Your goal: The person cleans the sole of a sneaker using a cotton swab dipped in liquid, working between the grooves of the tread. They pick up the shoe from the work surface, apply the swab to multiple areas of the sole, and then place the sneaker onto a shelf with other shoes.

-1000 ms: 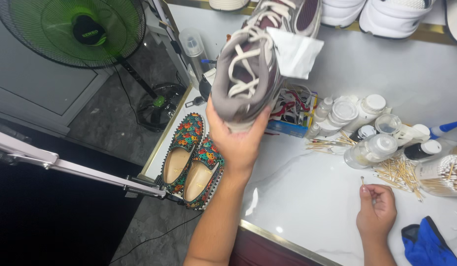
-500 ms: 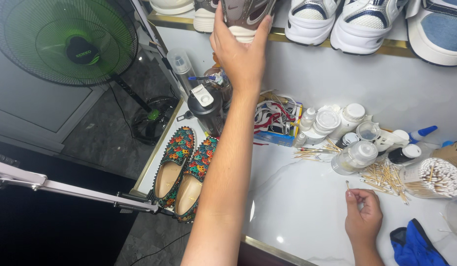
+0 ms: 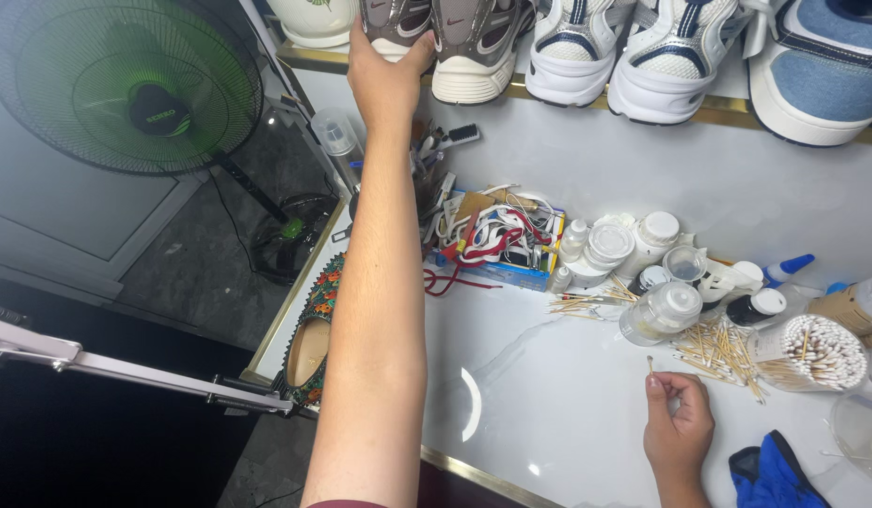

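Observation:
My left hand (image 3: 384, 80) reaches up to the shelf and grips the heel of a grey and maroon sneaker (image 3: 398, 21) that stands at the left end of a row of shoes. Its twin (image 3: 478, 47) stands right beside it. My right hand (image 3: 678, 428) rests on the white table (image 3: 549, 395) near the front edge and pinches a thin cotton swab (image 3: 650, 363) upright. Loose swabs (image 3: 718, 348) lie scattered just beyond that hand.
White and blue sneakers (image 3: 643, 47) fill the gold-edged shelf. Jars and bottles (image 3: 643, 254), a tub of swabs (image 3: 812, 353), a box of laces (image 3: 497, 240), a blue cloth (image 3: 770, 475). Green fan (image 3: 126, 85) and patterned loafers (image 3: 314, 339) at left.
My left hand has carried the grey sneaker from above the table up to the shelf and set it beside its twin. My right hand stays put with the swab.

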